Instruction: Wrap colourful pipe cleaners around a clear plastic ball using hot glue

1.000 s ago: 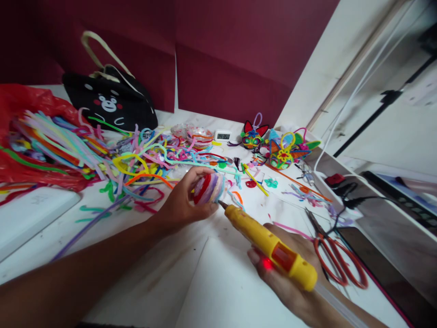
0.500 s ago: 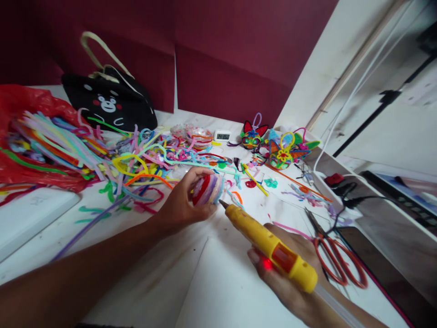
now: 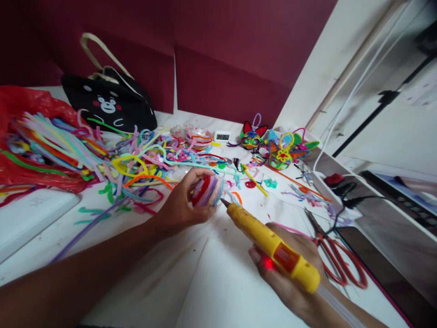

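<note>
My left hand (image 3: 182, 202) is closed round a small coiled pipe-cleaner piece (image 3: 207, 190) in red, white, purple and blue, held just above the white table (image 3: 143, 264). My right hand (image 3: 290, 273) grips a yellow glue gun (image 3: 269, 243) with an orange panel and a lit red spot. Its dark nozzle points up-left and sits right beside the lower right edge of the coiled piece; whether it touches I cannot tell.
A heap of loose coloured pipe cleaners (image 3: 102, 155) covers the left and middle, over a red plastic bag (image 3: 20, 136). A black bear tote (image 3: 109, 102) stands behind. Two finished figures (image 3: 280, 152), a small clock (image 3: 222, 135), red scissors (image 3: 337, 259) and cables (image 3: 351, 200) lie right.
The glue gun and my right hand have shifted slightly right and up; the left hand and coiled piece stay put.
</note>
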{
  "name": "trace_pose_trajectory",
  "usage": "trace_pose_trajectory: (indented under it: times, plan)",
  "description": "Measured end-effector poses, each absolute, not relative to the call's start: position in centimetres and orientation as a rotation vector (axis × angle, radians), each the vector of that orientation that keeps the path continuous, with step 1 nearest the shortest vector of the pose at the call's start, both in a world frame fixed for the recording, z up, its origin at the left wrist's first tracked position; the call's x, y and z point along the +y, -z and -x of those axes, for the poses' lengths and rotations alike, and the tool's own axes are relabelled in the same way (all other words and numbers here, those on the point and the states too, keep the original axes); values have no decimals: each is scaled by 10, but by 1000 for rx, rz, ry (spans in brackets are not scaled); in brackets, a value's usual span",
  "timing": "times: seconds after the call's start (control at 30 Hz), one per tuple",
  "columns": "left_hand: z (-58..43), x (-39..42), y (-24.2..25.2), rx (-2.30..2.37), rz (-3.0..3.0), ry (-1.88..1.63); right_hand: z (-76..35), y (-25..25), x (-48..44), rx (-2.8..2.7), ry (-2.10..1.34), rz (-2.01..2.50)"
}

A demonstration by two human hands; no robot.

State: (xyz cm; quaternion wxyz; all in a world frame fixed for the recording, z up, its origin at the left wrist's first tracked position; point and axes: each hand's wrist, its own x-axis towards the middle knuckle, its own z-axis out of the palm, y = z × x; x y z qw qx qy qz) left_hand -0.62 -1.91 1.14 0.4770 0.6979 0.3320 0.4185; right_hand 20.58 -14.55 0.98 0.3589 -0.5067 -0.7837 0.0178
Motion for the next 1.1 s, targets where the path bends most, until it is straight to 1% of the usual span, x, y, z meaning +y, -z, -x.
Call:
trace_pose_trajectory:
  times: [0.17, 0.37, 0.7, 1.1]
  plan:
    - [7, -18, -9, 791, -1702, -1033, -204, -12, -145, -1991, -73, 1268]
    - [8, -17, -1, 735, -1716, -1072, -206, -10, -145, -1968, -47, 1335]
    - [9, -16, 1, 698, -1737, -1073, -208, -14, -142, -1919, -130, 1283]
    - [11, -15, 3, 666, -1738, -1073, -208, -10, -144, -1996, -7, 1273]
